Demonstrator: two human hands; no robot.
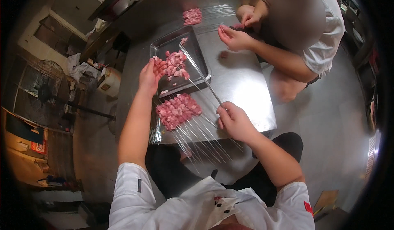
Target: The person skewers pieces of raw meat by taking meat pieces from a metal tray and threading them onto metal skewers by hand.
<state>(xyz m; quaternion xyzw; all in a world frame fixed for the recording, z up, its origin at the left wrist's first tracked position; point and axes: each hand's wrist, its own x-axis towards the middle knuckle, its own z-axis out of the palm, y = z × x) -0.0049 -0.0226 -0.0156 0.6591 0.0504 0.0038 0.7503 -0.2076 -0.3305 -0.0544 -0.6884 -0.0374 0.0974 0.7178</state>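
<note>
My right hand [235, 120] grips a bundle of thin metal skewers [200, 72] that slants up and left over a metal tray [201, 53]. One skewer diverges from the bundle and reaches the raw meat pieces [176, 61] piled in the tray. At the tray's left side, my left hand [150, 77] has its fingers curled around a small piece of raw meat [157, 59]; the fingers partly hide it. Nearer to me, loaded meat skewers [178, 110] lie side by side, their bare ends sticking out past the table's front edge.
Across the steel table [243, 91], at its right, a co-worker's hands [235, 37] work near another row of meat skewers [192, 16]. Loose skewers [154, 133] lie at the front left. A standing fan [46, 88] and a white bucket [110, 81] are left of the table.
</note>
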